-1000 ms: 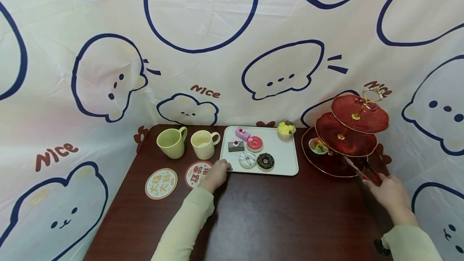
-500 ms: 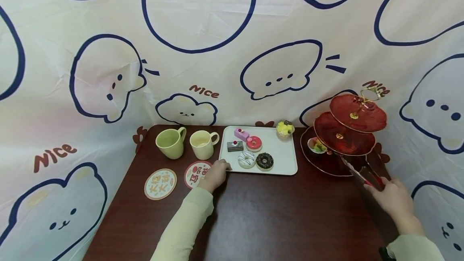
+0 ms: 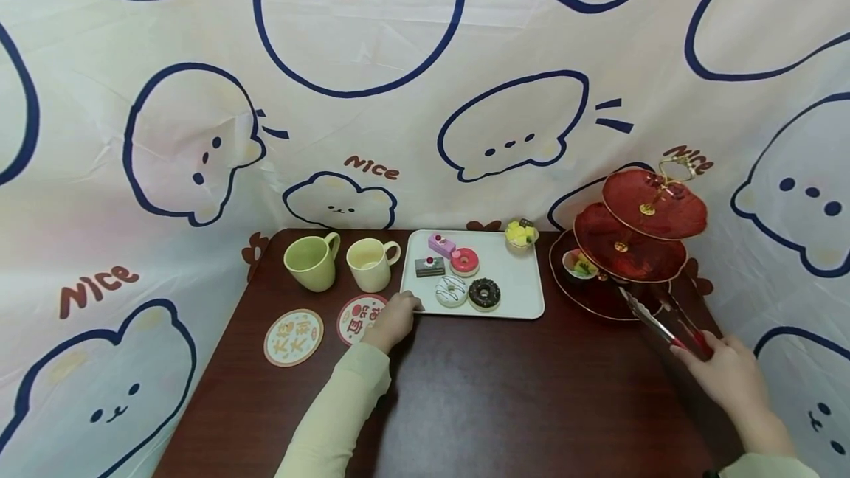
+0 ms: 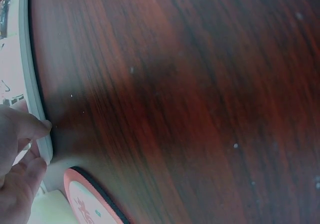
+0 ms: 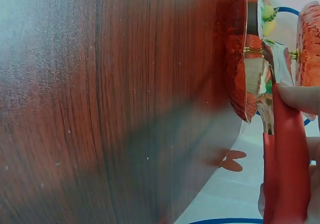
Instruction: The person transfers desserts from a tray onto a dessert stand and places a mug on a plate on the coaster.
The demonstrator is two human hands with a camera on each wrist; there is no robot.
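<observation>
My left hand pinches the near left corner of a white tray; in the left wrist view, thumb and fingers lie on either side of its rim. On the tray are a white-iced doughnut, a chocolate doughnut, a pink doughnut and small cakes. My right hand grips red-handled tongs. Their spread tips reach over the bottom plate of a red three-tier stand, partly hidden under the middle tier. A fruit tart sits on that bottom plate.
A yellow-topped tart stands at the tray's far right corner. Left of the tray are a green mug and a cream mug, with two round coasters before them. A printed cloth hangs behind the table.
My right hand has drawn back toward the near right with the tongs, whose arms now stand wider apart. The left hand stays on the tray corner.
</observation>
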